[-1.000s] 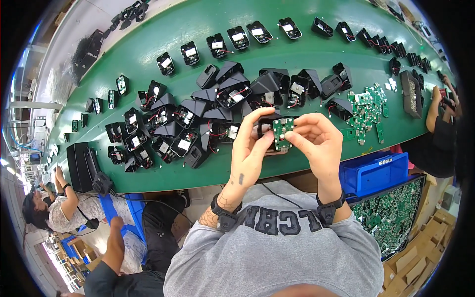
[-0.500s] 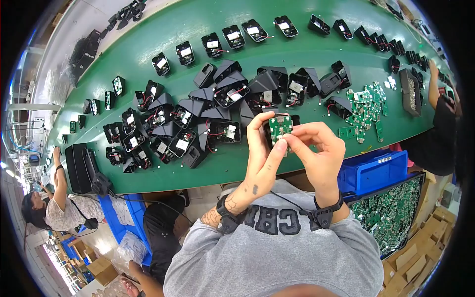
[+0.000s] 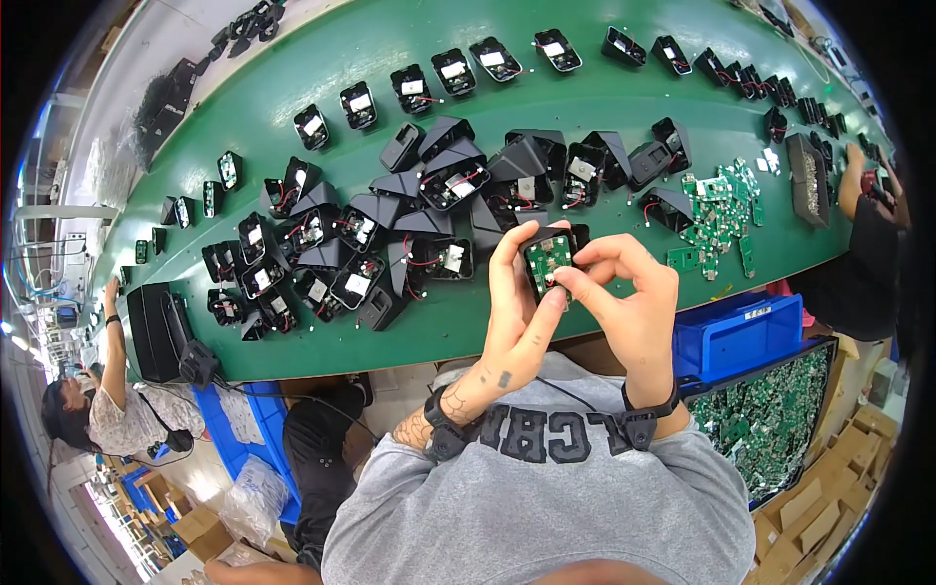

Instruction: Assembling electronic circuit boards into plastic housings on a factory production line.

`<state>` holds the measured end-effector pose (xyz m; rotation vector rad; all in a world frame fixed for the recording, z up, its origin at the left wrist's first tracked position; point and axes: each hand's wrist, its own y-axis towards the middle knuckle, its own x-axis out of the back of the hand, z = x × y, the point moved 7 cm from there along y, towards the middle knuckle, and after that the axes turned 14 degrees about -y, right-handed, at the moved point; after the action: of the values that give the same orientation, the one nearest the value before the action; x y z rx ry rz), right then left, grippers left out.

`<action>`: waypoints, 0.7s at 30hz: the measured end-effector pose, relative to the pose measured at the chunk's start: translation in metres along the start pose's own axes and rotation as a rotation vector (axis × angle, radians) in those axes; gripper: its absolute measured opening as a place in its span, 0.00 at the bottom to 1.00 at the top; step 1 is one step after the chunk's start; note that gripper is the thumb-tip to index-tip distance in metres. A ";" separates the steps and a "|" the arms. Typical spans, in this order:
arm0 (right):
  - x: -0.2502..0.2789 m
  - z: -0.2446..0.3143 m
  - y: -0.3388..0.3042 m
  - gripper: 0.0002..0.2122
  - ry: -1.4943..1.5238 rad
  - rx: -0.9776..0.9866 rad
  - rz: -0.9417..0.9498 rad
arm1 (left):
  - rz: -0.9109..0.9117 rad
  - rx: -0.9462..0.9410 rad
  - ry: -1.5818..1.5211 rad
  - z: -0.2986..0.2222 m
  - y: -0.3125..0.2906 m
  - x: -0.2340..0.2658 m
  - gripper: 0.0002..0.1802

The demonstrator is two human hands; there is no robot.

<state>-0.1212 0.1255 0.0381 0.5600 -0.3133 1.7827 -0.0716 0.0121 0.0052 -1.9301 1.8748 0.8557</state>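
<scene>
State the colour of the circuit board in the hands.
Green circuit board; head view shows it best.

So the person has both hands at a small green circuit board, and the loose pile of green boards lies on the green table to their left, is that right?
Not quite: the loose pile of green boards lies on the green table to the person's right, as the head view shows. Both hands are indeed at a small green circuit board.

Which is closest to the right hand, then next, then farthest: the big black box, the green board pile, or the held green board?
From the right hand:
1. Held green board, at its fingertips.
2. Green board pile, beyond it, rightward.
3. Big black box, far off to the left.
</scene>
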 end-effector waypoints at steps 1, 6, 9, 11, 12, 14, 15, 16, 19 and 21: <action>0.000 0.001 -0.001 0.10 -0.059 0.011 0.006 | -0.035 0.021 0.005 -0.001 -0.001 0.001 0.32; 0.003 0.000 0.008 0.18 -0.252 0.089 0.030 | 0.069 0.006 -0.038 -0.003 -0.001 -0.005 0.29; -0.022 -0.013 0.002 0.22 0.461 -0.010 0.270 | 0.018 -0.040 0.299 -0.008 -0.004 0.002 0.27; -0.023 -0.012 0.002 0.22 0.502 0.001 0.257 | 0.059 -0.048 0.370 -0.012 -0.004 0.000 0.25; -0.023 -0.011 0.002 0.22 0.542 0.013 0.244 | 0.062 -0.047 0.371 -0.012 -0.002 0.000 0.25; -0.024 -0.012 0.001 0.21 0.565 0.043 0.226 | 0.103 -0.045 0.376 -0.012 -0.001 -0.007 0.24; -0.023 -0.010 0.001 0.21 0.585 0.074 0.208 | 0.069 -0.070 0.408 -0.014 -0.002 -0.009 0.23; -0.020 -0.009 0.001 0.21 0.581 0.072 0.196 | 0.080 -0.066 0.402 -0.011 -0.005 -0.009 0.23; -0.024 -0.003 -0.001 0.20 0.505 -0.024 0.236 | 0.029 -0.200 0.499 -0.019 -0.006 -0.009 0.20; -0.019 0.003 0.000 0.20 0.493 0.053 0.219 | 0.015 -0.163 0.355 -0.017 -0.010 -0.009 0.18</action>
<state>-0.1163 0.1082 0.0309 0.1111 0.0163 2.0769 -0.0584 0.0099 0.0218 -2.2957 2.0708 0.7273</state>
